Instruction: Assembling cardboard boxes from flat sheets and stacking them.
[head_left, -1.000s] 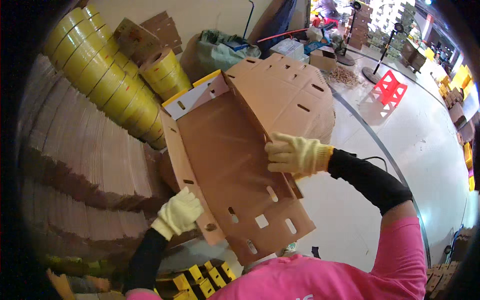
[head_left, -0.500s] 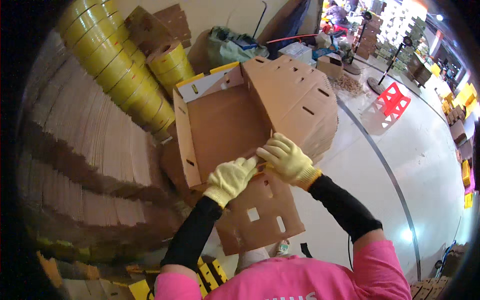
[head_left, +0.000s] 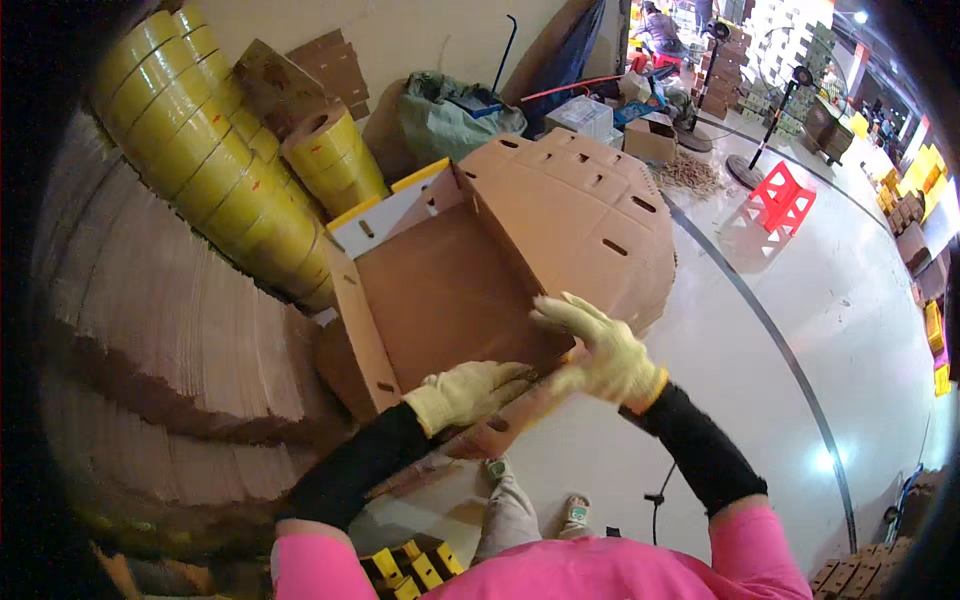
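A brown cardboard box point(head_left: 450, 285) lies before me with its top open, its far wall white inside with a yellow edge. My left hand point(head_left: 468, 393), in a pale yellow knit glove, rests on the near side of the box with its fingers stretched out. At the near right corner, my right hand point(head_left: 608, 355), gloved alike, has its fingers spread, the fingertips by the right wall. The near cardboard flap point(head_left: 500, 425) is raised under my hands and partly blurred. Beneath and right of the box is a stack of flat cut cardboard blanks point(head_left: 590, 210).
High stacks of flat cardboard point(head_left: 180, 310) stand on the left, beside columns of yellow tape rolls point(head_left: 200, 140). At the wall sits a green sack point(head_left: 440, 115). A red plastic stool point(head_left: 782, 198) and standing fans point(head_left: 790, 110) are farther right. A person point(head_left: 662, 28) sits in the distance.
The near flap, hanging down before, has swung up toward the box's near side. My hands, close together earlier, have moved apart, and the right hand's fingers have spread.
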